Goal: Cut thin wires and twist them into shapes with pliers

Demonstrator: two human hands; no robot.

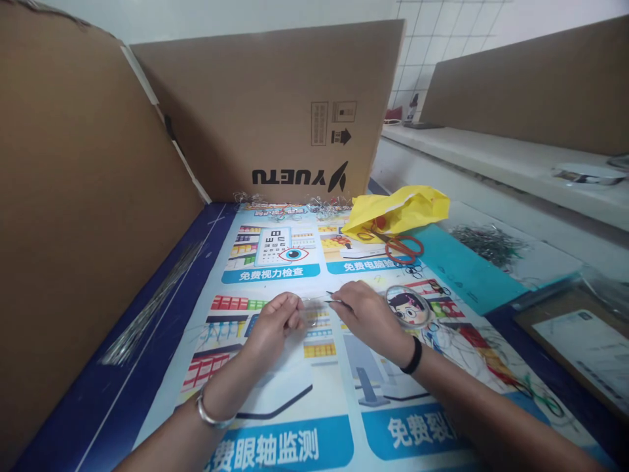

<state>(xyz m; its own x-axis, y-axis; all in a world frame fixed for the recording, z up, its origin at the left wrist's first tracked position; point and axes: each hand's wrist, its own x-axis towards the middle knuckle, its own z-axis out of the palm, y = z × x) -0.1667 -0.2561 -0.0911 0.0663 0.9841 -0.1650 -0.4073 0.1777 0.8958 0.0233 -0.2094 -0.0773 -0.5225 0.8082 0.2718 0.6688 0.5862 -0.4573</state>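
Near the middle of the printed poster [329, 367], my left hand [276, 324] is closed in a pinch on a thin wire loop [311, 320], which sticks out to the right of the fingertips. My right hand [366, 316] is closed around a slim dark tool that looks like tweezers [331, 296]; its two narrow tips point left towards the loop and stand slightly apart. Whether the tips touch the wire is too fine to tell. Just right of my right hand lies a round clear ring [409, 308] on the poster.
Orange-handled scissors [403, 250] lie partly in a yellow bag [417, 208]. A bundle of straight wires [152, 308] is at the left, a wire tangle [486, 246] at the right. Cardboard panels [236, 118] wall the left and back. Small coloured loops [540, 393] lie front right.
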